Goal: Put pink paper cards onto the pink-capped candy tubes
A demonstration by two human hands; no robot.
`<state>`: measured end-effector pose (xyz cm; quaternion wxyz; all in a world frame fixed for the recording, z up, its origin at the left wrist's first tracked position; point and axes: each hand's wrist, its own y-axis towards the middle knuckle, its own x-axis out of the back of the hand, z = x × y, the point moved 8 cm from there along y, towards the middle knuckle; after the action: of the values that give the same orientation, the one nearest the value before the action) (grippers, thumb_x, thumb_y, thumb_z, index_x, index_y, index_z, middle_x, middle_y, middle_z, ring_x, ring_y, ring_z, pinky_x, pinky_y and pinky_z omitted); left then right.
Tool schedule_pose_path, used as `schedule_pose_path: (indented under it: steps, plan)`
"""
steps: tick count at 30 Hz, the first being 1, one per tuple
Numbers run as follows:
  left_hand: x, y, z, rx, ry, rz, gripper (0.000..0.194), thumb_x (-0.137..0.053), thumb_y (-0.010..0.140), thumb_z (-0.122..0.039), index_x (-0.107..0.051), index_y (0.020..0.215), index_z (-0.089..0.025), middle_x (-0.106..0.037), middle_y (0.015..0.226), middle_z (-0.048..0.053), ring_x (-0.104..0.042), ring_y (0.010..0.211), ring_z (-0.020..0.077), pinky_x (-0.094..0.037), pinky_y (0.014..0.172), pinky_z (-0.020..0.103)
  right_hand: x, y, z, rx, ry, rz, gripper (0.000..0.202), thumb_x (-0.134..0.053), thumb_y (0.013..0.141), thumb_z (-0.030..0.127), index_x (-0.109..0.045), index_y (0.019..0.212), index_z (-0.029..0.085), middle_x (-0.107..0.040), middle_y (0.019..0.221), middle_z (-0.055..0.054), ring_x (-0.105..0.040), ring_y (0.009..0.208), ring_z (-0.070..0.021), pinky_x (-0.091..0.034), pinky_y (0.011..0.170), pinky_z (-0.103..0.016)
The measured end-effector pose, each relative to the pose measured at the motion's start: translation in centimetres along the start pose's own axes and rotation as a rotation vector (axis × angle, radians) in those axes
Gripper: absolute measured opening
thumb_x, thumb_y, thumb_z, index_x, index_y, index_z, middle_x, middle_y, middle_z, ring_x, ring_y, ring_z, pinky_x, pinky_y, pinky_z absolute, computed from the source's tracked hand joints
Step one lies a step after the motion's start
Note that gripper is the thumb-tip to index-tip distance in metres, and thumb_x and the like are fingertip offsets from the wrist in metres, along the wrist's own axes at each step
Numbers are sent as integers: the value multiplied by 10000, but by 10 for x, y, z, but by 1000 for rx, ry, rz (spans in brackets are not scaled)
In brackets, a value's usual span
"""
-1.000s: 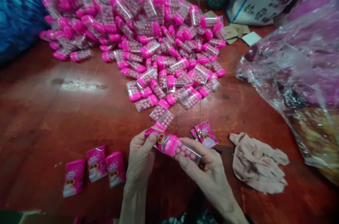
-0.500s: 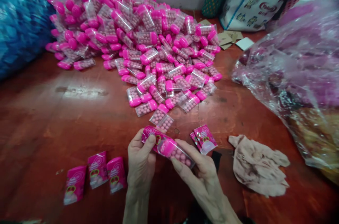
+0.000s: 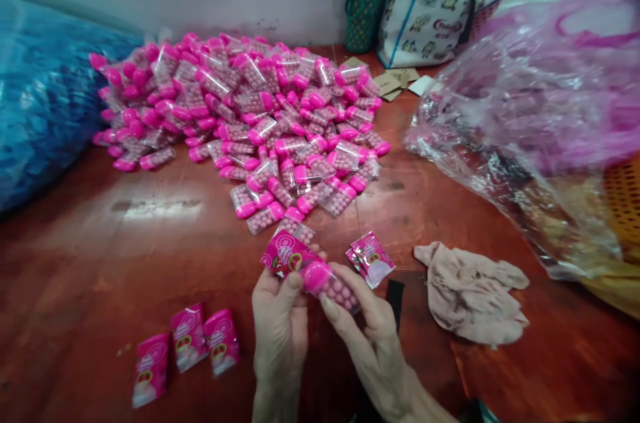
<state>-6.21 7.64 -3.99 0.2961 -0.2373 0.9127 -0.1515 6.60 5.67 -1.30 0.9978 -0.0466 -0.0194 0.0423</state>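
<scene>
In the lower middle, my left hand (image 3: 280, 316) pinches a pink printed wrapper sleeve (image 3: 283, 253) between thumb and fingers. My right hand (image 3: 367, 336) grips a small clear container of pink candy balls (image 3: 340, 293), its pink cap pointing at the sleeve's right end. Cap and sleeve end meet or overlap; whether the cap is inside cannot be made out. Just beyond both hands, the large heap of capped candy containers (image 3: 245, 103) comes down to a point. A few flat pink wrapper sleeves (image 3: 373, 260) lie stacked beyond my right hand.
Three wrapped packs (image 3: 153, 363) lie at left on the red-brown surface (image 3: 75, 276). At right are a crumpled beige cloth (image 3: 473, 293) and a clear plastic bag (image 3: 505, 136). A big blue bag (image 3: 45, 96) borders the left; a printed tote (image 3: 425, 10) stands behind.
The camera view has tilted up, showing more wall. My left hand has turned the sleeve so its printed face shows wider. The container stays in my right hand, cap against the sleeve end.
</scene>
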Motion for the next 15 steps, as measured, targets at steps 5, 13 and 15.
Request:
schedule_pose_path:
  steps: [5,13,15]
  plan:
    - [-14,-10,14,146,20,99,251,-757,589,-325,-696,745,-138,-713,785,88,-660,710,210,-521,723,335,9,-3,7,56,-79,-52,252,-493,867,241,-512,1116,205,-668,910,-26,-647,760,-147,-504,661,-197]
    - [-31,-17,12,109,63,208,293,-754,570,-424,-708,668,-152,-710,737,71,-652,713,216,-524,715,330,9,-9,9,36,-59,-36,156,-464,885,260,-550,1004,211,-631,772,14,-596,672,-128,-445,632,-193]
    - [-34,-20,13,117,77,244,333,-747,569,-449,-714,680,-138,-708,763,88,-650,730,224,-527,708,325,9,-10,10,18,-55,-17,148,-462,887,265,-561,978,204,-616,759,19,-584,668,-120,-433,635,-186]
